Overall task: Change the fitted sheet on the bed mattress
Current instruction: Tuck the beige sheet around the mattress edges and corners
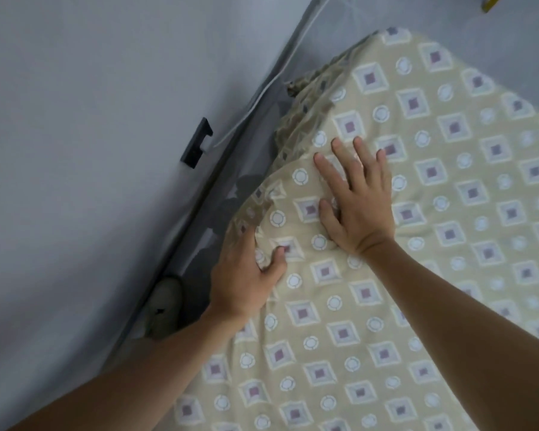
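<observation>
A beige fitted sheet [433,275] with a pattern of squares and circles covers the mattress, which fills the right and lower part of the view. Along the left side the sheet hangs bunched and wrinkled [299,126]. My left hand [246,275] grips the sheet at the mattress's left edge, thumb on top and fingers curled over the side, hidden behind the fabric. My right hand [355,200] lies flat on top of the sheet with fingers spread, pressing it down just right of that edge.
A grey wall [91,119] runs close along the mattress's left side, leaving a narrow gap. A black wall socket [196,143] with a white plug and cable [262,91] sits on the wall. A greyish object [165,306] lies in the gap by my left wrist.
</observation>
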Tool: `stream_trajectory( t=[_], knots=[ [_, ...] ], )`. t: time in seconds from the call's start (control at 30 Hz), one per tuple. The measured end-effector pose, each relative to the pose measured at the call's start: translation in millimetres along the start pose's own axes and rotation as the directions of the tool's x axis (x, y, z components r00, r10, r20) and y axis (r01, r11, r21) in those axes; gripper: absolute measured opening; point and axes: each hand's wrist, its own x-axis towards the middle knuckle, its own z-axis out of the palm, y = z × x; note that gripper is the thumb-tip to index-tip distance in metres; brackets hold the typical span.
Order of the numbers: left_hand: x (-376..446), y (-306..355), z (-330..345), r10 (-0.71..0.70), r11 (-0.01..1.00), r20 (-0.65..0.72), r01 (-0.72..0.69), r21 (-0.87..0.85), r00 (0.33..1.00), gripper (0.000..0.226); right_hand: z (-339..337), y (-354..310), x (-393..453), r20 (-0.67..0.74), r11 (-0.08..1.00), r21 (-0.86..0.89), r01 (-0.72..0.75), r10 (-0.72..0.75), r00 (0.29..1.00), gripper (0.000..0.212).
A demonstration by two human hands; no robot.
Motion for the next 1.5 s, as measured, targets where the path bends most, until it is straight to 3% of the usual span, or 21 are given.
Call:
stream_trajectory(
  t=[0.4,0.7,0.77,0.87,0.93,1.0,1.07,1.13,1.23,1.3,1.37,1.5],
  knots=[
    [7.4,5.3,8.1,-0.149,0.983,0.053,0.142,0.115,0.987,0.068,9.7,3.1,1.3,0.035,0.999,-0.035,-0.005,0.006,0.999,0.066],
    [4.9,2.0,8.6,-0.11,0.99,0.026,0.107,0.097,0.994,0.068,-1.6,1.8,0.5,0.098,1.0,-0.027,-0.008,0.01,0.995,0.067],
    [2.0,7.3,-0.1,-0.068,0.997,0.036,0.066,0.043,0.997,0.059,-13.8,-1.5,2.3,0.107,1.0,-0.001,-0.024,0.024,0.994,0.067],
    [2.1,1.1,-8.1,0.007,0.982,0.085,0.009,-0.187,0.996,0.046,-33.2,-10.0,20.7,0.12,0.999,0.016,0.027,-0.029,0.992,0.067],
    [18.0,-0.5,-9.0,-0.027,0.924,0.128,0.074,-0.375,0.991,0.038,-41.3,-15.0,45.8,0.195,0.985,0.003,0.175,-0.173,0.966,0.061],
    [50.3,-3.9,-1.6,-0.133,0.876,0.129,0.178,-0.449,0.983,0.04,-36.3,-17.4,80.7,0.341,0.938,-0.046,0.344,-0.309,0.888,0.053],
    [89.4,-4.8,1.1,-0.281,0.836,0.158,0.322,-0.445,0.947,0.051,-28.6,-26.0,116.0,0.501,0.885,-0.123,0.448,-0.335,0.798,0.062],
    [125.5,-26.2,3.9,-0.377,0.831,0.219,0.433,-0.349,0.9,0.04,-20.4,-38.0,137.1,0.634,0.856,-0.125,0.502,-0.32,0.704,0.065],
    [157.2,-58.5,10.1,-0.494,0.807,0.348,0.57,-0.158,0.797,0.027,-16.6,-41.3,143.2,0.643,0.801,-0.065,0.595,-0.422,0.639,0.06],
    [154.2,-65.1,17.4,-0.54,0.721,0.461,0.669,-0.179,0.705,0.042,-18.1,-40.1,141.0,0.633,0.794,-0.044,0.606,-0.447,0.632,0.058],
    [136.6,-60.5,23.5,-0.472,0.706,0.603,0.686,-0.177,0.642,0.048,-22.3,-41.0,139.4,0.631,0.819,-0.045,0.573,-0.421,0.652,0.055],
    [127.1,-58.3,36.4,-0.335,0.686,0.703,0.674,-0.274,0.627,0.07,-51.5,-48.8,130.9,0.561,0.825,-0.057,0.563,-0.439,0.701,0.051]
  ],
)
